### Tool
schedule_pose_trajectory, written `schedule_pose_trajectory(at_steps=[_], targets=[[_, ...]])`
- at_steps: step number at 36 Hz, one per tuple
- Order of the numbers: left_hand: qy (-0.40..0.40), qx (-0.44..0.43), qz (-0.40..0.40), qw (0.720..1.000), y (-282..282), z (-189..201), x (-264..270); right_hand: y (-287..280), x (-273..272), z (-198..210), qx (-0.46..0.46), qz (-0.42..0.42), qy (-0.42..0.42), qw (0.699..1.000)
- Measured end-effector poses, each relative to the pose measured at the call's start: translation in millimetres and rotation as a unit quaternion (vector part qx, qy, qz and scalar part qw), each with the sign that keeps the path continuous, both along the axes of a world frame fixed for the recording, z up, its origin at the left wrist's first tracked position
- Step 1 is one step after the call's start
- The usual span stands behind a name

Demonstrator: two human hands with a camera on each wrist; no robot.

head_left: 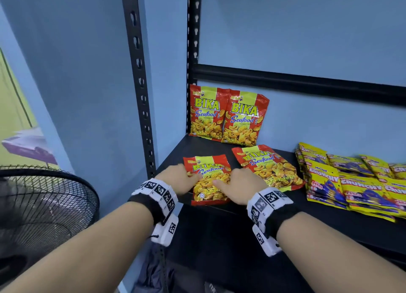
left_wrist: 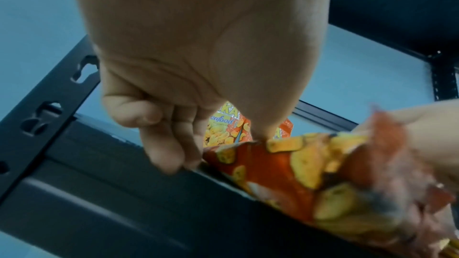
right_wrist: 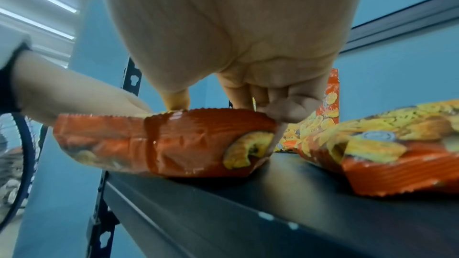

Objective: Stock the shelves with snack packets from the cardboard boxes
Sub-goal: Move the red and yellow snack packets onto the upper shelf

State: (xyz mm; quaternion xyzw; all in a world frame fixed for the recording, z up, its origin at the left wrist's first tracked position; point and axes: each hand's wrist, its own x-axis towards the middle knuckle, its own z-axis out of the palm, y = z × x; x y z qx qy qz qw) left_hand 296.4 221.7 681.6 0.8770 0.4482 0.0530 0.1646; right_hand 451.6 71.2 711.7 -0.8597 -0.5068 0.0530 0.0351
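Note:
A red and yellow Bika Seafood packet (head_left: 208,180) lies flat near the front left corner of the black shelf (head_left: 241,226). My left hand (head_left: 193,176) grips its left edge, thumb on top and fingers curled at the side (left_wrist: 171,156). From the other side, my right hand (head_left: 224,180) pinches its right edge, thumb pressed on top and fingers (right_wrist: 280,113) curled down the side. The same packet (right_wrist: 174,140) bulges at the shelf's front lip. A second Bika packet (head_left: 268,167) lies flat just to the right. Two more (head_left: 206,113) (head_left: 245,119) stand upright against the back wall.
Several yellow Crunchy packets (head_left: 351,182) are stacked flat on the right of the shelf. Black slotted uprights (head_left: 140,83) frame the left end. A black floor fan (head_left: 44,204) stands left of the rack, below shelf height. Blue wall lies behind.

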Motion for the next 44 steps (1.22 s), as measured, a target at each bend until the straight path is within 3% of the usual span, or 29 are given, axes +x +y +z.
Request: schedule_pose_trajectory(at_steps=[6,13,20,28,34,41,44], targets=[[-0.044,-0.114,-0.022,0.992,-3.6,5.0,3.3,14.0,5.8,-4.0,0.029,-0.048,0.109,0.992],[-0.108,-0.115,-0.041,0.987,2.0,17.6,0.6,24.2,17.3,-4.0,0.085,-0.088,0.237,0.964],[-0.180,-0.079,-0.022,0.980,10.3,41.8,6.4,45.3,19.8,11.8,0.191,-0.092,0.264,0.941],[-0.226,-0.079,0.023,0.971,37.1,42.4,31.5,66.9,23.7,20.0,0.200,-0.086,0.296,0.930],[-0.259,-0.152,0.034,0.953,61.1,27.0,50.9,78.2,30.5,15.8,0.183,-0.095,0.386,0.899],[-0.332,-0.206,0.053,0.919,91.3,17.2,80.8,114.6,43.4,14.6,0.219,-0.085,0.426,0.874],[-0.346,-0.207,0.068,0.913,103.1,20.3,91.9,133.3,51.8,16.0,0.207,-0.079,0.428,0.876]])
